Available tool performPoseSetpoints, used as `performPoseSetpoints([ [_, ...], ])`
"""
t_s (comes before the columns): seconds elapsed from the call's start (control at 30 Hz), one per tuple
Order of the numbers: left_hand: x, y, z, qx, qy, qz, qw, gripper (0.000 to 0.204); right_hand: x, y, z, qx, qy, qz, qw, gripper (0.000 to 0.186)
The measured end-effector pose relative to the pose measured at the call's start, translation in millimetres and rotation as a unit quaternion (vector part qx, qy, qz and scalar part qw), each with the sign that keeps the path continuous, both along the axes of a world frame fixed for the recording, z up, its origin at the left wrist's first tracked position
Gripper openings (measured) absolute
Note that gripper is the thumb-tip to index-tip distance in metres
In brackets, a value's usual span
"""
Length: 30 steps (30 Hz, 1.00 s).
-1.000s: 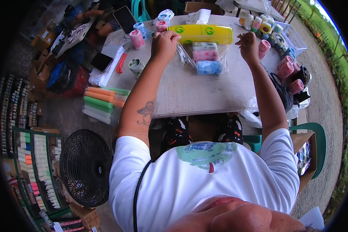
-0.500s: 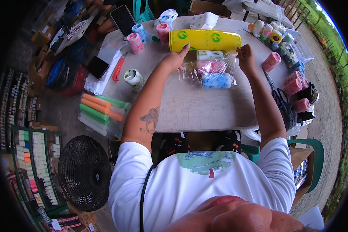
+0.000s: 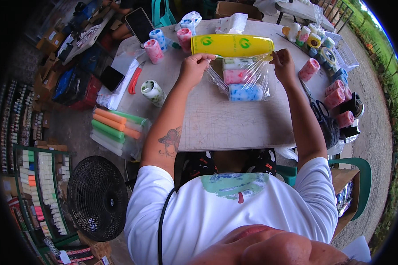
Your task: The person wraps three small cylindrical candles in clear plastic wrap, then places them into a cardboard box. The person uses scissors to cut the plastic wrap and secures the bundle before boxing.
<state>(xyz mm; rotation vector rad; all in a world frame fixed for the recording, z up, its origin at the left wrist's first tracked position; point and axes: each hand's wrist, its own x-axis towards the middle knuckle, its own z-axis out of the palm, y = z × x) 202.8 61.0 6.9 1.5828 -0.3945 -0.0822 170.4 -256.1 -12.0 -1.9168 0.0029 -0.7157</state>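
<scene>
Three pillar candles lie on their sides in a row, partly covered by clear cling film (image 3: 265,76): a white and green one (image 3: 238,64), a pink one (image 3: 237,77) and a white and blue one (image 3: 245,92). Left of them, my left hand (image 3: 194,69) pinches one upper corner of the film. Its other corner is in the closed fingers of my right hand (image 3: 284,64), and the film stretches taut between both hands. Just beyond lies a thick yellow roll of cling film (image 3: 232,44), its near side close to my fingertips.
More candles stand at the far left, including a pink one (image 3: 153,51), and a green and white one (image 3: 153,92) is beside my left forearm. A red-handled cutter (image 3: 134,80) and bagged coloured candles (image 3: 112,126) lie left. Black-handled scissors (image 3: 319,110) lie right, near pink candles (image 3: 334,98).
My left hand has come off the yellow roll and moved slightly nearer and left, now pinching the film. The film is pulled wider across the candles. My right hand stays nearly in place.
</scene>
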Motion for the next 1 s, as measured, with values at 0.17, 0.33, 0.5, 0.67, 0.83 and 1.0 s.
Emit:
performPoseSetpoints([
  [0.17,13.9,-16.7,-5.5,-0.025,0.108,0.026,0.994,0.012,7.3,0.2,-12.7,-0.104,0.064,-0.106,0.987,0.021],
  [0.33,25.3,-11.2,-18.0,-0.073,0.158,0.081,0.981,0.01,4.0,-1.9,-14.1,-0.141,0.079,-0.122,0.979,0.02],
  [0.5,27.3,-19.9,-18.1,-0.01,0.136,0.171,0.976,0.012,-7.2,11.2,-5.3,-0.213,0.151,-0.162,0.952,0.019],
  [0.67,52.8,-30.7,-38.0,0.157,0.014,0.243,0.957,0.015,-0.9,4.8,-18.3,-0.266,0.186,-0.149,0.934,0.021],
  [0.83,68.3,-29.2,-60.6,0.14,-0.001,0.244,0.96,0.014,7.8,-38.3,-19.9,-0.03,0.28,-0.001,0.96,0.029],
  [1.0,54.4,-31.0,-42.8,0.043,0.06,0.217,0.973,0.014,-3.5,-44.5,16.8,0.089,0.212,-0.067,0.971,0.025],
])
